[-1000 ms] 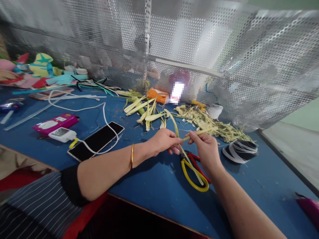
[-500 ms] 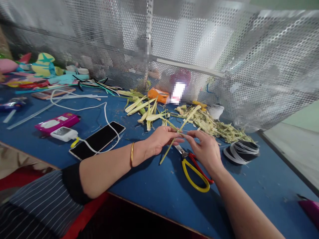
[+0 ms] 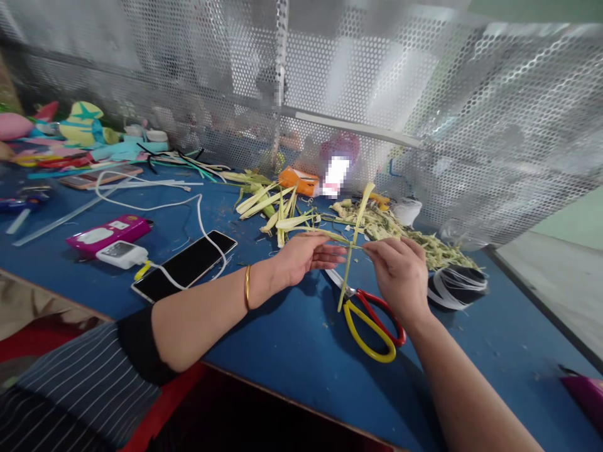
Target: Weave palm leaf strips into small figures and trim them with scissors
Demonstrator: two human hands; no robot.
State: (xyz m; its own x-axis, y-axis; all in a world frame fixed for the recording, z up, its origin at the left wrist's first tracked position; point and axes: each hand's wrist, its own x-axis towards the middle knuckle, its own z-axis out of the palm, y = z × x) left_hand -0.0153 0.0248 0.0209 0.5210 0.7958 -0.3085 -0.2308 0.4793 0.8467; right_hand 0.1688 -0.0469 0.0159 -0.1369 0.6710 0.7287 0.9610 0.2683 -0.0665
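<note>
Pale green leaf strips (image 3: 357,223) cross each other in the air between my hands. My left hand (image 3: 308,257), with a gold bangle at the wrist, pinches one strip between thumb and forefinger; its other fingers are loosely curled. From the right, my right hand (image 3: 400,267) pinches the other end of that strip at the fingertips. The second strip stands nearly upright through the crossing and hangs down over the scissors (image 3: 370,326). These scissors, with one yellow and one red handle, lie on the blue table below my hands, their blades partly hidden.
Cut leaf pieces (image 3: 282,210) and a heap of dry trimmings (image 3: 405,232) lie behind my hands. A black spool with white thread (image 3: 456,289) sits right. Leftward are a phone (image 3: 186,267), a white cable and a magenta box (image 3: 110,233). A perforated metal screen (image 3: 211,69) rises behind.
My right hand has moved right and slightly up, away from my left hand. The strip between them now stretches out, and the crossing strip has shifted right and turned more upright.
</note>
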